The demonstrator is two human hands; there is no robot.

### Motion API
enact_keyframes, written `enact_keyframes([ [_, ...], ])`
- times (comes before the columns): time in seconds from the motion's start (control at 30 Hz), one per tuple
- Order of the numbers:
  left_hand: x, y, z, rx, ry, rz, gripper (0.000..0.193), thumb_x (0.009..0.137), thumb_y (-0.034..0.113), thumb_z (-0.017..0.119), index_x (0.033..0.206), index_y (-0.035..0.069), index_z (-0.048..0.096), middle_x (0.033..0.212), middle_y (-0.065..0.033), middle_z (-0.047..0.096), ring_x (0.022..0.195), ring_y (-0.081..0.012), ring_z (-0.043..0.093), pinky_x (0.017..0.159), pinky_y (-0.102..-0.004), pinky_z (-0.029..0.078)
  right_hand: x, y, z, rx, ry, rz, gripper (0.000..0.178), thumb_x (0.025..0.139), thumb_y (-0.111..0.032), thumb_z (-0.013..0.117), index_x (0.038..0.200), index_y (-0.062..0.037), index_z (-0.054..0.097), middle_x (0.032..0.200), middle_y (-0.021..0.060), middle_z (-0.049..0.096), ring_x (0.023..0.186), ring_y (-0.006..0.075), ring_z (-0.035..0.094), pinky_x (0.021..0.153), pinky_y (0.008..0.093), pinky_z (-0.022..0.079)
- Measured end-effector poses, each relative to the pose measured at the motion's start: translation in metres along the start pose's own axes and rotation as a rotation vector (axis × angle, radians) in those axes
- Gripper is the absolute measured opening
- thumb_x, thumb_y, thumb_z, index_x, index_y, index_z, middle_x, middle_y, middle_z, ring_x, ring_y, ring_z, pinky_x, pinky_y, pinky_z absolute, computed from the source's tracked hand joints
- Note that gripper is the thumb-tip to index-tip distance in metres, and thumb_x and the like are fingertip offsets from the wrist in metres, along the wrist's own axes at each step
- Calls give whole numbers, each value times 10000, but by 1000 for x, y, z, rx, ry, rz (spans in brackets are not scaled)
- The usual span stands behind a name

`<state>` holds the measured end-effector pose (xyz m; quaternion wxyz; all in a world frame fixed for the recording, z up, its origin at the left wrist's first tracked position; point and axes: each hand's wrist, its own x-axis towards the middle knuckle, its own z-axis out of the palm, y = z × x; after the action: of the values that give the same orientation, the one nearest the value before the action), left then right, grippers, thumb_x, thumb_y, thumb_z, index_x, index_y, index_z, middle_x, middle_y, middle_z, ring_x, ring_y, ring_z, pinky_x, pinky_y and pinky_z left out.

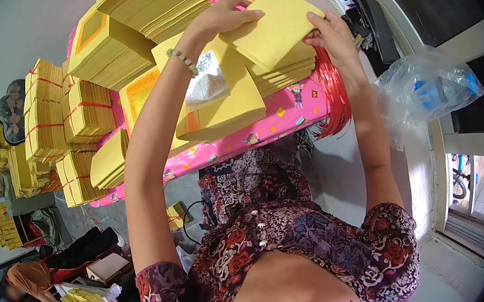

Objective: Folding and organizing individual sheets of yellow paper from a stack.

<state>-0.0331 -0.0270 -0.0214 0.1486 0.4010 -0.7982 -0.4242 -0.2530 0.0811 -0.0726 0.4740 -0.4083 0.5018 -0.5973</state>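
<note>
My left hand [228, 17] and my right hand [332, 37] grip a folded yellow paper [274, 23] from its two sides. The right thumb lies on its upper face and the fingers curl round its edge. Below it rests a pile of folded yellow papers [287, 76] on the pink patterned table cover [241, 145]. Under my left forearm is a stack of yellow paper with a silver foil square [210, 85] on top. Beside that lies yellow paper with an orange foil patch [143, 93]. My left wrist wears a bead bracelet.
Tall yellow paper stacks [146, 9] stand at the back, and string-tied bundles [44, 112] at the left. Red plastic string [332, 94] hangs over the right table edge. A clear plastic bag [422, 89] is at the right. Another person [34, 282] is at the lower left.
</note>
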Motion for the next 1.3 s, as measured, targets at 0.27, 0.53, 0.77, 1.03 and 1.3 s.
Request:
enact_keyframes([
  [0.27,52,-33,47,414,-29,68,434,778,325,662,1117,58,612,1057,-170,639,984,-301,613,835,-373,481,-16,51,-10,-48,152,126,283,903,-212,598,1053,-7,474,870,87,620,668,126,628,587,233,551],
  [0.53,49,-46,67,605,-131,8,426,817,283,616,1176,61,557,1092,-164,623,1018,-317,591,869,-396,455,-12,81,-20,-253,90,230,342,896,-194,585,1086,33,414,886,129,602,656,153,642,529,261,544],
  [0.77,44,-42,85,696,-199,-43,353,794,165,550,1102,-8,560,1051,-200,635,994,-335,613,836,-434,488,-21,93,-24,-254,70,273,308,907,-175,557,1078,32,409,879,137,600,658,157,642,536,274,553],
  [1.03,45,-40,89,805,-270,-73,444,859,307,598,1163,2,488,1075,-198,622,1020,-352,595,840,-430,482,-25,80,-22,-1043,117,-76,367,828,-244,654,1031,25,509,925,167,593,821,321,634,693,421,508],
  [1.3,40,-41,85,759,-244,-74,449,854,311,608,1156,0,492,1068,-214,619,1016,-360,594,842,-439,476,-30,58,11,-1325,-93,-530,526,832,-432,608,1144,-16,529,1203,165,486,1138,331,447,936,471,351],
])
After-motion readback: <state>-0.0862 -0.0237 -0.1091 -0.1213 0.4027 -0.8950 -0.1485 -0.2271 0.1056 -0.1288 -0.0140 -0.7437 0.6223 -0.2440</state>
